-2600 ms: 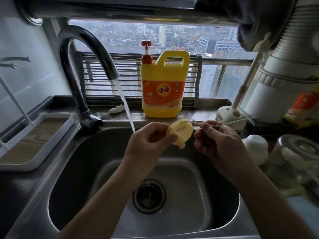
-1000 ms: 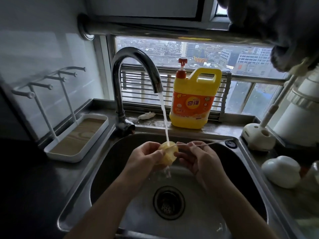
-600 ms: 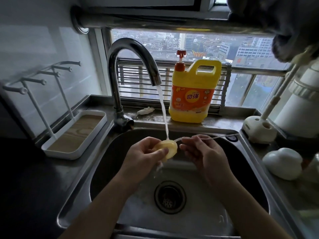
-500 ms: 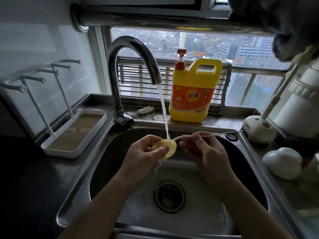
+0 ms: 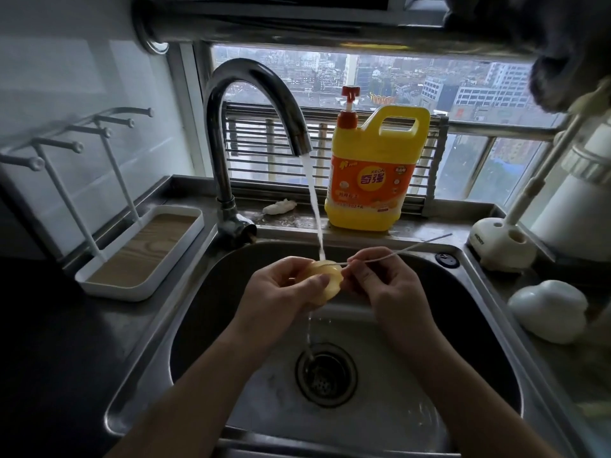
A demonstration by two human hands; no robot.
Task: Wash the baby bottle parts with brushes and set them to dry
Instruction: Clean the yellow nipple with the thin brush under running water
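Over the steel sink (image 5: 185,325), my left hand (image 5: 281,292) grips a small yellowish silicone bottle part (image 5: 329,282) under the running water from the curved tap (image 5: 251,104). My right hand (image 5: 386,285) pinches a thin white straw brush (image 5: 400,252), whose tip pokes into the yellow part; its long wire handle sticks out to the upper right. My fingers hide much of the part.
A white drying rack with pegs and a wooden tray (image 5: 142,252) stands on the left counter. A yellow dish soap jug (image 5: 373,173) sits on the sill. A white brush holder (image 5: 499,246) and a white rounded object (image 5: 549,309) lie to the right.
Both hands carried the yellow part from mid-air to under the water stream. The brush tip stays at the part, and the hands have shifted only slightly in the last half second.
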